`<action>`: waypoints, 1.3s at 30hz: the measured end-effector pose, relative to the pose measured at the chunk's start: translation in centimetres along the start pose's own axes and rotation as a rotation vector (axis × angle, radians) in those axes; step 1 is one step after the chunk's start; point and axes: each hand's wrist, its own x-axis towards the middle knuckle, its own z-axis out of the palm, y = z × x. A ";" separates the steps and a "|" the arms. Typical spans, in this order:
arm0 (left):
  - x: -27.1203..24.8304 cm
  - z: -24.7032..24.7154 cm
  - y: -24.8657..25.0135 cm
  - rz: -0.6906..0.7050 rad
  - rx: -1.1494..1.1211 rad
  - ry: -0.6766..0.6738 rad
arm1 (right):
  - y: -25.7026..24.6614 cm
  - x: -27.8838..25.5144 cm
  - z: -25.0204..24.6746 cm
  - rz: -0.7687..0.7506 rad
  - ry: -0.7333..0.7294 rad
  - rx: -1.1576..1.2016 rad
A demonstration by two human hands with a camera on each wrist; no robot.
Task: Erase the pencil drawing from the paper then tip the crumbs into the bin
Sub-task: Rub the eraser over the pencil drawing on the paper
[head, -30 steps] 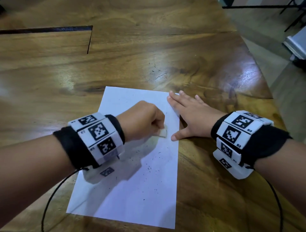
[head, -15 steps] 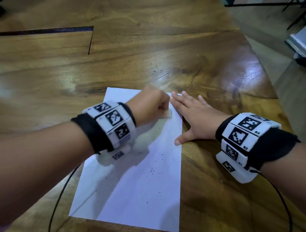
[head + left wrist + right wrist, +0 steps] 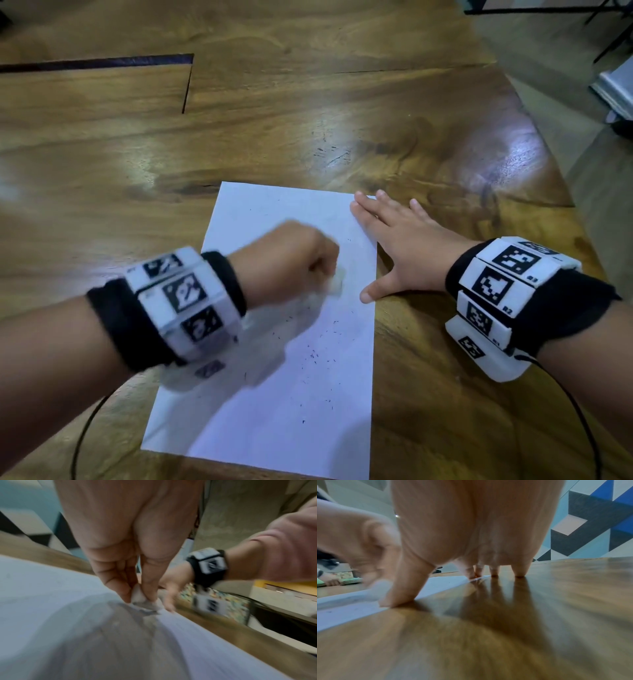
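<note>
A white sheet of paper (image 3: 274, 394) lies on the wooden table (image 3: 308, 120), with dark eraser crumbs (image 3: 318, 356) scattered over its lower half. My left hand (image 3: 291, 260) is curled into a fist over the middle of the sheet and pinches a small white eraser (image 3: 337, 282) (image 3: 139, 597) against the paper (image 3: 51, 601). My right hand (image 3: 394, 246) lies flat and spread at the sheet's right edge; its fingertips (image 3: 474, 574) and thumb press on that edge of the paper (image 3: 359, 605). No pencil lines show clearly.
The table's right edge (image 3: 548, 154) drops to the floor close to my right wrist. A dark slot (image 3: 102, 61) cuts the tabletop at the far left. Black cables trail from both wristbands. No bin is in view.
My left hand with the eraser slid back down the sheet from near its top right corner toward the middle. My right hand stayed pressed on the paper's edge.
</note>
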 end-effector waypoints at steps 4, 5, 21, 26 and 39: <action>4.6 -2.7 -1.4 -0.186 -0.071 0.243 | -0.1 0.0 -0.1 0.006 -0.001 0.004; 5.2 -2.7 -1.4 -0.204 -0.071 0.248 | -0.1 0.0 0.0 0.006 -0.001 0.007; 4.1 -0.8 0.6 -0.106 -0.065 0.166 | 0.0 0.1 0.1 0.003 0.013 0.010; -2.4 2.6 1.3 0.055 -0.055 -0.026 | 0.0 0.1 0.2 0.002 0.014 0.008; -3.8 4.1 2.3 0.060 -0.046 0.016 | -0.1 0.2 0.2 0.007 -0.006 -0.017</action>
